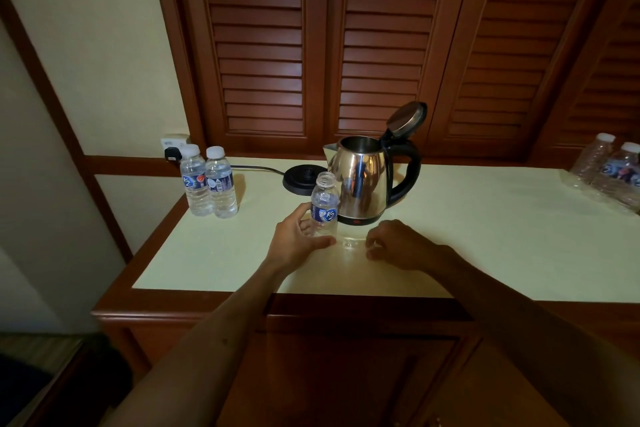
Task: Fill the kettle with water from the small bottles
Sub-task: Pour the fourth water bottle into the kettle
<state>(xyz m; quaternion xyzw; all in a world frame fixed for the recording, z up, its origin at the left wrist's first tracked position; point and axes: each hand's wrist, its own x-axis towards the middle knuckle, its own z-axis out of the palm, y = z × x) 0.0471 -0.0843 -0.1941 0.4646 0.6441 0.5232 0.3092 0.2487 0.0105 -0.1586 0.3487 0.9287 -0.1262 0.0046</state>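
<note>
Steel kettle (362, 180) stands off its base (300, 178) on the counter (485, 236), lid (407, 118) tipped up, with your uncapped bottle (325, 206) just in front of it. Your left hand (297, 240) curls round the bottle's lower half; your right hand (398, 246) rests on the counter, fingers curled, seemingly pinching the small cap, though that is hard to tell. Pouring looks next: lift, then tilt the neck over the open mouth. Two capped bottles (207, 182) wait at the left.
</note>
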